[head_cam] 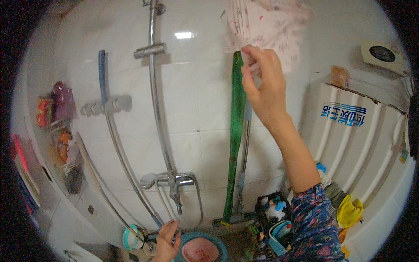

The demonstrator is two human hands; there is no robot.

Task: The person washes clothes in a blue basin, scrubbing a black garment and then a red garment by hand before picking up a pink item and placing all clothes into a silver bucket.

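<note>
My right hand [266, 85] is raised before the tiled wall, its fingers curved and the thumb apart from the index finger. No held thing shows in it. Its fingertips are nearest the lower edge of a pale pink printed cloth [268, 26] and the top of a long, narrow green sleeve or strip [236, 131] that hangs down the wall. Behind that, a pole [245, 147] stands partly hidden. Low in the view, my left hand [167, 242] is held with fingers apart and nothing visible in it, beside a pink basin [200, 250] inside a blue basin [223, 247].
A chrome shower rail [155, 98] and mixer tap [176, 180] are on the wall. A blue-topped pole [102, 75] passes a wall-mounted holder [121, 103]. At right stands a white radiator [347, 140], with a yellow cloth [350, 211] below. A small white bucket [131, 237] is at lower left.
</note>
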